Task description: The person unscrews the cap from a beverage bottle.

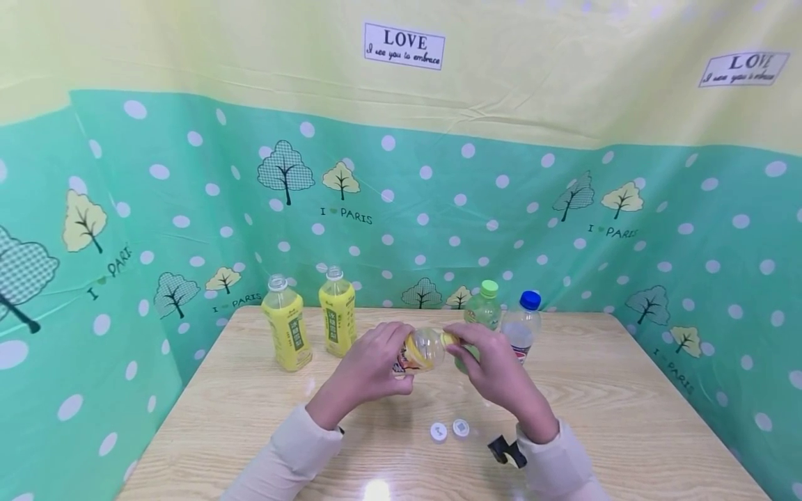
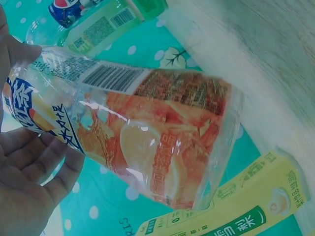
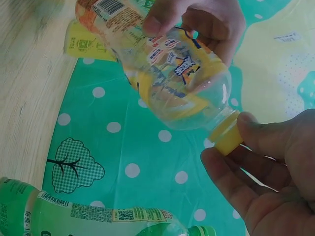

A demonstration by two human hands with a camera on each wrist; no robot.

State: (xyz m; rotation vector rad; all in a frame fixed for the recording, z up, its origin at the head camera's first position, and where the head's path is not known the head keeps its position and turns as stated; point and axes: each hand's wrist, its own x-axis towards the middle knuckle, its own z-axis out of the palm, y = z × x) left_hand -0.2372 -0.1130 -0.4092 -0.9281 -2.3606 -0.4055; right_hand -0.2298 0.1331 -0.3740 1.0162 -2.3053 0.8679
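My left hand (image 1: 376, 363) grips a clear plastic bottle (image 2: 142, 128) round its body, with a label in orange, yellow and blue. The bottle lies tilted over the table, its neck toward the right. A yellow cap (image 3: 228, 139) sits on the neck. With thumb and fingers my right hand (image 1: 501, 367) pinches this cap. No liquid shows inside the bottle in the right wrist view. Below the hands, two white caps (image 1: 438, 432) lie side by side on the table.
At the back left stand two uncapped bottles with yellow labels (image 1: 288, 328). A green-capped bottle (image 1: 483, 309) and a blue-capped bottle (image 1: 523, 325) stand behind my right hand. The wooden table (image 1: 614, 403) is backed by a green and yellow curtain (image 1: 426, 229).
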